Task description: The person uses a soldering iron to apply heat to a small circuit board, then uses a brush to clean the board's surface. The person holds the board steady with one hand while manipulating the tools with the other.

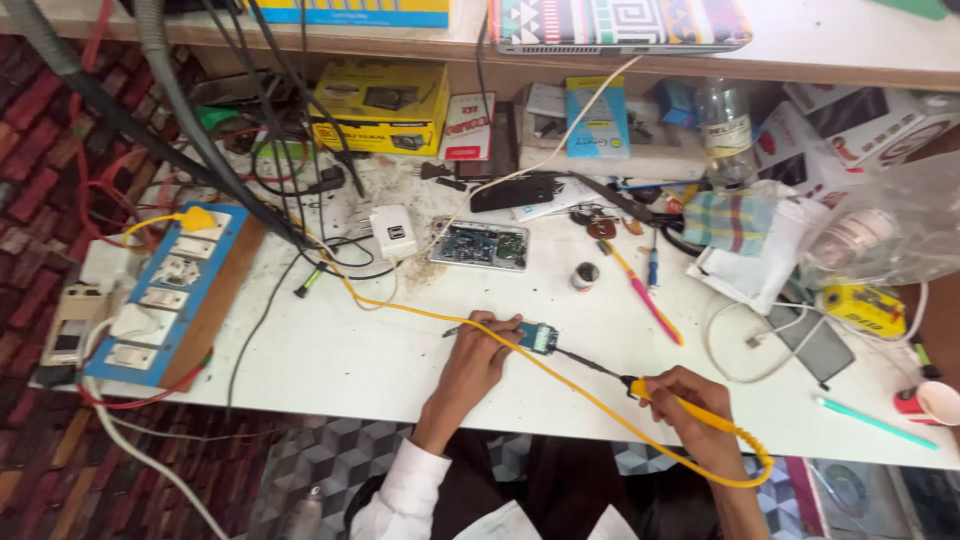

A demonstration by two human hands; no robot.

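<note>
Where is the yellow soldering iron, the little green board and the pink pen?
soldering iron (690, 408), head view, on its yellow handle.
little green board (537, 338), head view, on its flat top face.
pink pen (650, 305), head view, mid-shaft.

Glossy yellow plastic sheathes the soldering iron (690, 405); the white table (340, 350) looks matt, smudged and scuffed.

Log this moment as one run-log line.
left hand: pins small circuit board | right hand: holds yellow soldering iron, tip at board | surface: white table
</note>
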